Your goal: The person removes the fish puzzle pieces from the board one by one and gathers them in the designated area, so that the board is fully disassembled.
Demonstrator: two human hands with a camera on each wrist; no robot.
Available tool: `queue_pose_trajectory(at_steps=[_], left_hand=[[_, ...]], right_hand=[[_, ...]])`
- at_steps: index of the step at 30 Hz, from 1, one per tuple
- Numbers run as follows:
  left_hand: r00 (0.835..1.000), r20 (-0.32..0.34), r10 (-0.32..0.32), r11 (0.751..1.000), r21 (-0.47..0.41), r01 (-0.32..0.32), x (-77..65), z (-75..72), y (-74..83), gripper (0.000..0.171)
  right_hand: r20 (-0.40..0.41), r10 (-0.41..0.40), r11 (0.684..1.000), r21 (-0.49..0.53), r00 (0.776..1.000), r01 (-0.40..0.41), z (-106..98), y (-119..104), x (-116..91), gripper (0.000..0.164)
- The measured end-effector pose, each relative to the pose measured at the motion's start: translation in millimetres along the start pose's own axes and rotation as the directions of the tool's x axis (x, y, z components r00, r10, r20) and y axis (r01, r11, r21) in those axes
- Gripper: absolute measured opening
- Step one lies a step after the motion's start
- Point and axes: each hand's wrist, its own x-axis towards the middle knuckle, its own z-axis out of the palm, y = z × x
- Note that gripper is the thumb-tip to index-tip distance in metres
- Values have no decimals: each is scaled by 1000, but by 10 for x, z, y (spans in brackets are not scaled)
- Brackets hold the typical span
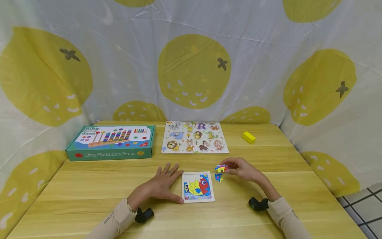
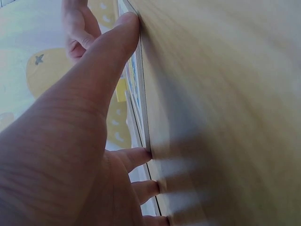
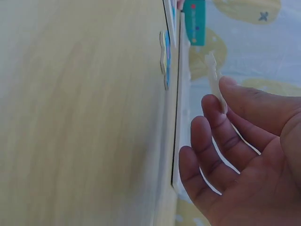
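Observation:
A square fish puzzle (image 1: 195, 187) in a white-rimmed tray lies on the table, its upper left part showing bare backing. My left hand (image 1: 163, 184) is spread on the table at the tray's left side, thumb at the lower left corner and a finger by the upper left one. My right hand (image 1: 243, 169) pinches a colourful jigsaw piece (image 1: 221, 168) between thumb and fingers, right of the tray; in the right wrist view this piece (image 3: 215, 84) appears edge-on, above the table. Just below it in the head view lies a loose blue piece (image 1: 219, 178).
At the back left stands a green Ring Challenge Game box (image 1: 108, 155). An animal puzzle board (image 1: 195, 137) lies at the back centre, with a yellow block (image 1: 249, 137) to its right. Behind the wooden table (image 1: 119, 186) hangs a fruit-patterned curtain (image 1: 253, 39).

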Motion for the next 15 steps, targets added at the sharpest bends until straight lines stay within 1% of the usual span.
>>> queue_pose_trajectory(at_steps=[4,7,11,15], left_hand=[[1000,-1,0,1000,-1,0,-2,-3,-1,106],[1000,0,-2,1000,-5,2,-7,-5,2,106],[1000,0,-3,1000,-9,3,-11,-6,5,106],[1000,-1,-3,1000,-9,3,-8,-2,1,106]], right_hand=[[6,12,999,37,1000,-12,-52,64,-57,24],[19,38,997,63,999,-39,-82,96,-104,26],[41,74,995,66,996,-77,-120,135,-172,26],[68,87,993,69,994,-92,-145,171,-224,26]])
